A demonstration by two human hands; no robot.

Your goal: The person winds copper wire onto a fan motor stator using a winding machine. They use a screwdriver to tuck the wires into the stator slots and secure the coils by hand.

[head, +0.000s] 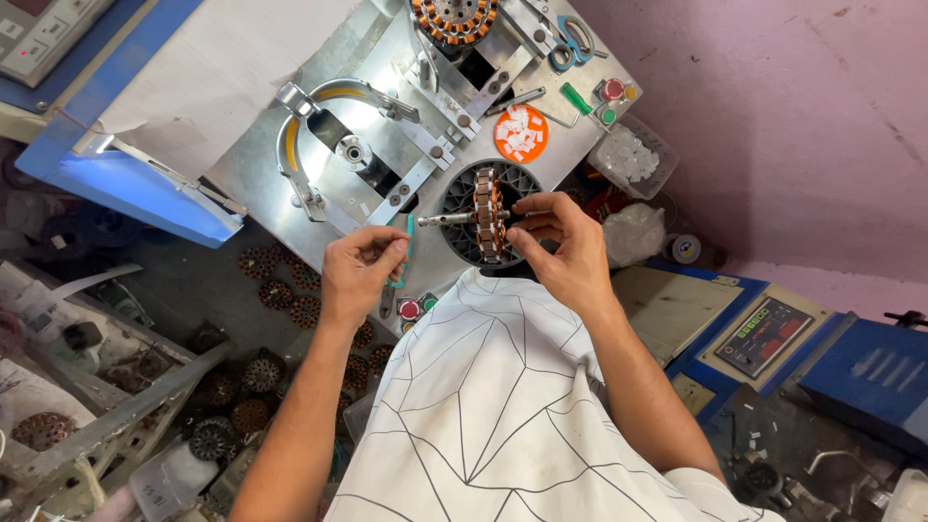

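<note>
The right hand (565,246) closes its fingers around a round copper-wound stator with a steel shaft through its middle (486,217), holding it edge-on above a black slotted plastic tray (462,188), seemingly so the windings face the person. The left hand (360,271) pinches a slim green-handled tool (407,244) between thumb and fingers, its upper end close beside the shaft's free end, a grip that suits fine work on the coils.

The stator looks like a thick disc, orange-brown copper coils packed between grey steel teeth, with the bright shaft sticking out toward the left hand.

Both hands work just above the near edge of a grey metal winding machine bed (251,159), where a curved steel arm (309,121) sits. Farther up, a second wound stator (454,17) is mounted on the machine. An orange round lid of white slips (521,133) lies near blue-handled scissors (574,41). More wound rotors (266,372) lie heaped on the floor to the person's left, within reach.
</note>
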